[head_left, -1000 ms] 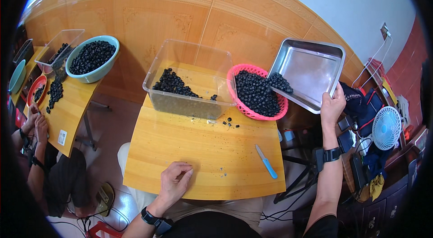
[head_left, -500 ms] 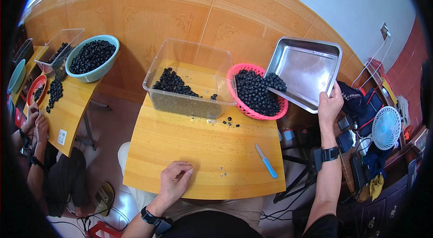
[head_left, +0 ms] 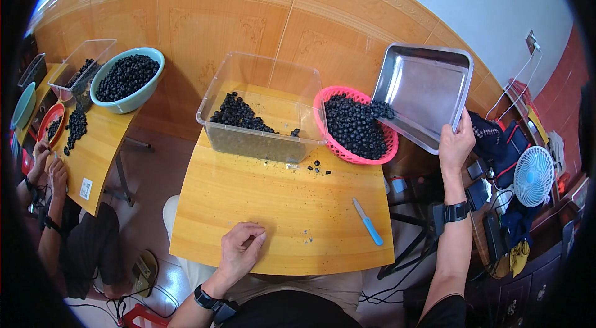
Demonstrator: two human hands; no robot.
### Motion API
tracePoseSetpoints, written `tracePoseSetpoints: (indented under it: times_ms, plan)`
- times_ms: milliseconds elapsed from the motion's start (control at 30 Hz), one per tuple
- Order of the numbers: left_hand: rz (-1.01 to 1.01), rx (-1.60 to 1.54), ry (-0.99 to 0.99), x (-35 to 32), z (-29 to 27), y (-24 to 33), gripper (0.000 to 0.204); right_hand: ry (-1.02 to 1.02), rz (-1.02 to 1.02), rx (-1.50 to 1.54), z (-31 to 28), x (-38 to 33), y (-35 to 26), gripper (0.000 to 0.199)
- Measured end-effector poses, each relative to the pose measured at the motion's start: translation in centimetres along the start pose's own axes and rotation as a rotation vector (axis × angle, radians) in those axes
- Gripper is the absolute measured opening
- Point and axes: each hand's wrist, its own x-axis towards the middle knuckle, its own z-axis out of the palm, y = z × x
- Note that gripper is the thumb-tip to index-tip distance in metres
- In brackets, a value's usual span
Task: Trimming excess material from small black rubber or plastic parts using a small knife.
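My right hand (head_left: pixel 456 141) grips the near right corner of a shiny metal tray (head_left: pixel 431 89), thumb on the rim. The tray tilts left, its lower edge over a pink slotted basket (head_left: pixel 392 153). A clump of black parts (head_left: pixel 382 110) sits at that low edge. Small black cylindrical parts (head_left: pixel 357 129) heap up inside the basket. My left hand (head_left: pixel 242 246) lies at the near edge of the wooden table (head_left: pixel 279 191), fingers curled together, with nothing visible in it.
A clear plastic bin (head_left: pixel 261 149) holds more black parts. A blue-handled knife (head_left: pixel 369 223) and a few loose parts (head_left: pixel 318 169) lie on the table. At left, another person's hands (head_left: pixel 49 166) work near a red dish (head_left: pixel 59 112) and a full light-green bowl (head_left: pixel 127 104). A small fan (head_left: pixel 532 176) stands right.
The tray has risen slightly and shifted a little right in my right hand. Fewer black parts show at its low edge. My left hand has stayed put.
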Motion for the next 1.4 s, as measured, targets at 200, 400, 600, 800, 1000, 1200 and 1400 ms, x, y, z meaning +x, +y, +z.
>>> tracePoseSetpoints:
  times_ms: [200, 400, 600, 800, 1000, 1200, 1400]
  plan:
    - [-0.009, -0.006, -0.009, 0.1, -0.1, 0.0, 0.009, -0.003, -0.038, -0.042, -0.1, 0.0, 0.1, 0.054]
    - [-0.012, -0.017, -0.005, 0.1, 0.0, 0.1, 0.009, 0.005, -0.037, -0.040, -0.1, -0.1, -0.6, 0.054]
    - [-0.032, -0.026, -0.006, 0.1, 0.0, 0.1, 0.009, -0.003, -0.029, -0.050, -0.2, -0.2, -0.6, 0.055]
    - [-0.049, -0.029, -0.009, 0.0, -0.1, 0.2, 0.009, -0.005, -0.069, -0.084, -0.4, -0.5, -0.8, 0.055]
    - [-0.030, -0.033, -0.007, 0.0, 0.0, -0.1, 0.009, 0.000, -0.086, -0.091, -0.5, -0.8, -0.9, 0.055]
    - [-0.005, -0.026, -0.003, 0.0, 0.1, -0.2, 0.008, 0.015, -0.022, -0.063, -0.9, -1.4, -0.5, 0.054]
    - [-0.025, -0.052, 0.002, 0.0, 0.0, 0.0, 0.008, 0.000, 0.002, -0.039, -1.3, -1.7, -0.5, 0.054]
